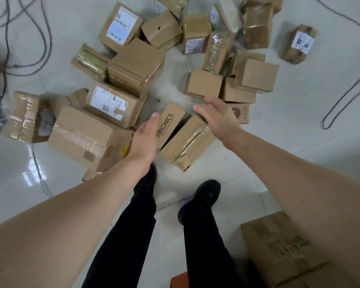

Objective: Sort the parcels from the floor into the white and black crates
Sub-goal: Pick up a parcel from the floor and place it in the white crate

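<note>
parcels point(114, 104): about 24 | hands point(146, 140): 2 | shoes point(206, 194): 2

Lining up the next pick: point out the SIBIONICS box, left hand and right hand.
SIBIONICS box point(170, 121), head view, printed top face.
left hand point(146, 140), head view, its middle.
right hand point(218, 119), head view, back of hand.

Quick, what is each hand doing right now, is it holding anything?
Left hand: open, holding nothing, beside the brown cardboard parcel printed SIBIONICS.
Right hand: open, holding nothing.

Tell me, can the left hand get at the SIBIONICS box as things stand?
Probably yes. The left hand is open right beside the SIBIONICS box, nothing lies between them, and its top is uncovered.
</note>
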The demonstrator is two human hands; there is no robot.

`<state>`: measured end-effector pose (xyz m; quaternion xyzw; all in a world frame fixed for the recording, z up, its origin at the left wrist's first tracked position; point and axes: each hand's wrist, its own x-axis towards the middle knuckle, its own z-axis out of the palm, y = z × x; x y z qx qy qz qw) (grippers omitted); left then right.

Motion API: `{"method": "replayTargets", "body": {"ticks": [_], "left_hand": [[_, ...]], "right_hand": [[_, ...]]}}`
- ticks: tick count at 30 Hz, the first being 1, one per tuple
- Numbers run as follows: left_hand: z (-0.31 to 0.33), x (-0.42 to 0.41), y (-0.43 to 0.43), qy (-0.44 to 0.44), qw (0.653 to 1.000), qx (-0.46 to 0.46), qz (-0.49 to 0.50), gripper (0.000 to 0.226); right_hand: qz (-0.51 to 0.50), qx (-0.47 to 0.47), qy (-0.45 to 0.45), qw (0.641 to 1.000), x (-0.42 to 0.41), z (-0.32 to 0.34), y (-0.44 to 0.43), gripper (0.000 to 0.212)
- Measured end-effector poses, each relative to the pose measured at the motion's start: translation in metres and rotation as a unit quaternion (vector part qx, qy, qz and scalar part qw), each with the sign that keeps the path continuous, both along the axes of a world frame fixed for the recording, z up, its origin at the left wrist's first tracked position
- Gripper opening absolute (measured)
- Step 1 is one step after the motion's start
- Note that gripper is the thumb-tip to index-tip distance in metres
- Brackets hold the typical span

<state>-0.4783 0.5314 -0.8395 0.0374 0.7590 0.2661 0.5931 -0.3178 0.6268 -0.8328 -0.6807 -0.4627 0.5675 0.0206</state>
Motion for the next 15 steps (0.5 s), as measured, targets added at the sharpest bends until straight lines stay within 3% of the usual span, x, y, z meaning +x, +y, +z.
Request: {"method": "replayTargets", "body": {"ticks": [5,8,12,15], "left_hand": [[-0.086,0.012,-0.022,0.020,0.997,-0.062,0.047,0.031],[-0.129,0.022,-0.038,0.006,0.992,-0.108,0.067,0.041],[-0.177,0.033,-0.055,-0.014,0.980,-0.164,0.109,0.063],[-0.199,0.041,-0.056,-0.042,0.973,-0.179,0.140,0.070]], "right_hand": [[0.045,0.000,-0.027,0.999,0.010,-0.082,0.000,0.072],[0.070,-0.006,-0.039,0.997,0.017,-0.129,-0.001,0.053],[0.086,-0.012,-0.044,0.995,0.026,-0.176,-0.002,0.078],[0.096,-0.020,-0.041,0.994,0.032,-0.201,-0.003,0.073]]}}
